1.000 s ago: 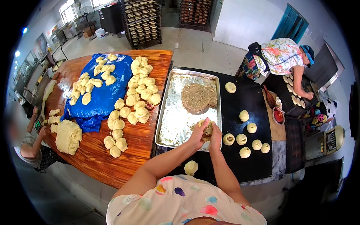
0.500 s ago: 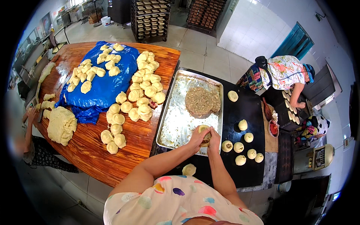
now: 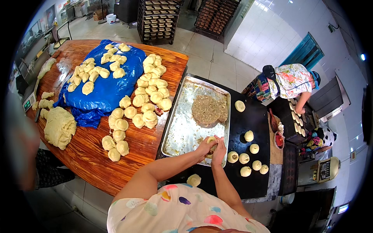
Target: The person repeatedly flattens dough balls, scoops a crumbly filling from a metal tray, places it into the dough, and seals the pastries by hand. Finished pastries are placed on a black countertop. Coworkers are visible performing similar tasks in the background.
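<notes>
Over the near edge of a metal tray, my left hand and my right hand are closed around a dough ball. Pale dough shows at its top, with brown filling visible between my fingers; the rest is covered by my hands. Beyond them in the tray lies a large mound of brown filling. To the right of my hands, several round filled dough balls sit on the black worktop. A flattened piece of dough lies near my body.
On the wooden table at left are a blue plastic-covered bundle, several dough pieces and a large dough lump. A co-worker bends over trays at right. Another person is blurred at left. Racks stand behind.
My hands have shifted slightly nearer to me, and the fingers have moved around the dough ball. The person at left has come closer into view. The co-worker's arm at right has moved.
</notes>
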Tool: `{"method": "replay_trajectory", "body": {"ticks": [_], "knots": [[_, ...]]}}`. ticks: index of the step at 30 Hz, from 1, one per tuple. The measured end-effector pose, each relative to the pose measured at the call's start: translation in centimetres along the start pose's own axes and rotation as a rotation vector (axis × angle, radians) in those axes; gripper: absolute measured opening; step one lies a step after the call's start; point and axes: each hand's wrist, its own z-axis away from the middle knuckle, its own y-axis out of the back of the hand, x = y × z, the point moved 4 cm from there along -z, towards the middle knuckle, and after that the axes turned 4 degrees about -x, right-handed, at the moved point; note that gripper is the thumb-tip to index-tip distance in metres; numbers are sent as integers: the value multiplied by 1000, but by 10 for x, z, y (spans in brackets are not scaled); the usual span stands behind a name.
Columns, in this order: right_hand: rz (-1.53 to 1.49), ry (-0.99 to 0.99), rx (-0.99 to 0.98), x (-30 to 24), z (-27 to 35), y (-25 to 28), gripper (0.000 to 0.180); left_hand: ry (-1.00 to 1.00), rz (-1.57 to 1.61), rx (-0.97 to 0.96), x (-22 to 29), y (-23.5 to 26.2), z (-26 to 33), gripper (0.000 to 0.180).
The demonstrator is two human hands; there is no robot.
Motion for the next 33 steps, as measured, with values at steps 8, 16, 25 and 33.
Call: {"method": "replay_trajectory", "body": {"ticks": [8,16,25,33], "knots": [[-401,-152,65,-3,6,-12,49,-70,-168,21,18,-6,9,46],[-204,17,-95,-11,8,-22,53,-153,-177,61,18,17,-3,52],[201,160,70,-14,10,-21,40,19,-462,126,8,19,-19,72],[-664,-181,174,-10,-8,-6,47,69,286,-100,26,-2,9,62]]}}
